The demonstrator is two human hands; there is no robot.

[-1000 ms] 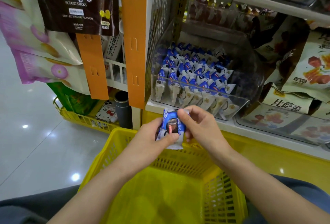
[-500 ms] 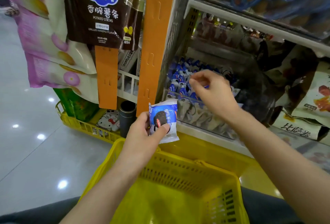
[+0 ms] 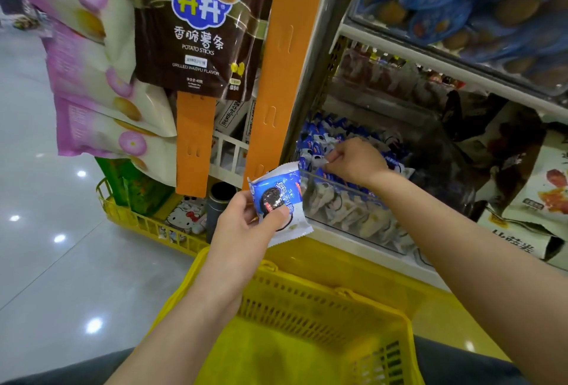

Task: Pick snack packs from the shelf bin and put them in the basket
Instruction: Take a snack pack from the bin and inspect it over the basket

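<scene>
My left hand grips a blue and white snack pack with a dark cookie picture, held upright above the far rim of the yellow basket. My right hand is inside the clear shelf bin, fingers pinched on the white edge of another blue snack pack among several packs lying there. The basket sits low in front of me, and I see no packs on the part of its floor that shows.
An orange upright strip stands left of the bin. A brown potato stick bag and pink bags hang at the left. A lower yellow rack holds goods. Snack bags fill the shelf at the right.
A second ago both hands held one pack over the basket. My right hand has let go of it and reached into the bin, closing on another pack. My left hand keeps the first pack.
</scene>
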